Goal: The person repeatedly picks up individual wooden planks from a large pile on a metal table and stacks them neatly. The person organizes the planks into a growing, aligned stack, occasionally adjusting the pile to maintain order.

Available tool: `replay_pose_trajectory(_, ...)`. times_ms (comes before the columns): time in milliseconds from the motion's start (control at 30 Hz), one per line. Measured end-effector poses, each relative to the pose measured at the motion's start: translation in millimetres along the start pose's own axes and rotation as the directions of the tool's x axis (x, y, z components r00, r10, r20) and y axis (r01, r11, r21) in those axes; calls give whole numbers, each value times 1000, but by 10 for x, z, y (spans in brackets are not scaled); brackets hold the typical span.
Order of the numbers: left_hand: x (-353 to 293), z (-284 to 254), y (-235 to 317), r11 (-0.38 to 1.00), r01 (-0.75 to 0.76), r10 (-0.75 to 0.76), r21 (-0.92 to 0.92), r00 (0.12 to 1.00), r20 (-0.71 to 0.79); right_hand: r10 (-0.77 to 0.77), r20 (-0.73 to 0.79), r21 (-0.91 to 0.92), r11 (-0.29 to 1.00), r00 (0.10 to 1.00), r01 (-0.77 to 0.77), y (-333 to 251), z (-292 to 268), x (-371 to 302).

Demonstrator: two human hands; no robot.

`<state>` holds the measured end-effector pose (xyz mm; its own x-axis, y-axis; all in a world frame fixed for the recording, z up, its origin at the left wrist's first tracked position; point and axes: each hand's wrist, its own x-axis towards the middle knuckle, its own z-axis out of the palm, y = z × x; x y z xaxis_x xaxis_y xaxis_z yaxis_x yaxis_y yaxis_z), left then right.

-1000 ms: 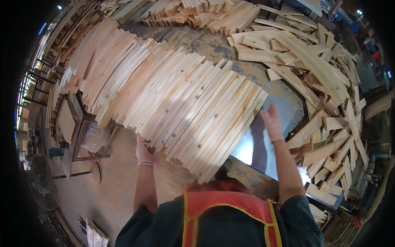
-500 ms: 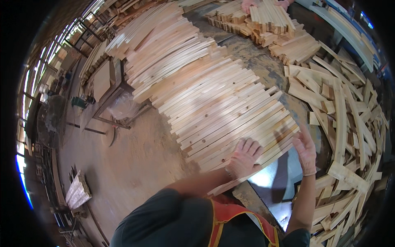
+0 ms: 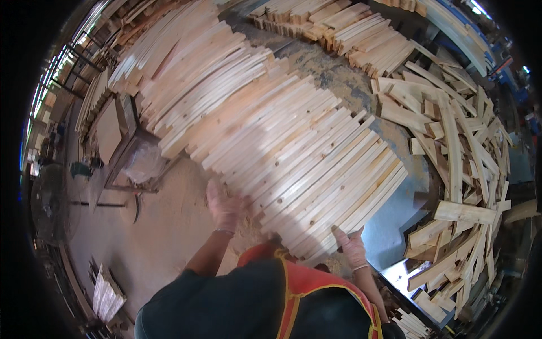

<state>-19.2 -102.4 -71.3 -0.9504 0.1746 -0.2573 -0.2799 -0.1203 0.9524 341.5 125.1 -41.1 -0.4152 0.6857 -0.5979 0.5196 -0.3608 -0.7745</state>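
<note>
Resting the right grip [image 3: 351, 250], half open, thumb touching the wooden strips [image 3: 282, 150]; holding the left grip [image 3: 223, 209] loosely spread beside their ends.

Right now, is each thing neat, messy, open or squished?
Wooden strips: side by side, ends uneven
Wood pieces on the right: jumbled heap
Clear plastic: crumpled
Left hand: open, beside the strips' ends
Right hand: thumb at the strips' edge; grip unclear

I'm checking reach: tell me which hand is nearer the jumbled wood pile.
Right: the right hand, at the board row, is left of the jumbled wood pile; the left hand is much farther left.
</note>
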Motion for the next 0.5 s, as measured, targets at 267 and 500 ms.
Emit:
replay_pose_trajectory(267,209,-183,-105,742,547,-548,-388,828,121,-73,-187,106,990,980,94,-175,-153,199)
replay_pose_trajectory(500,-131,31,1377,-73,-684,-747,726,520,415,86,-206,254,967,975,-32,-35,-822,415)
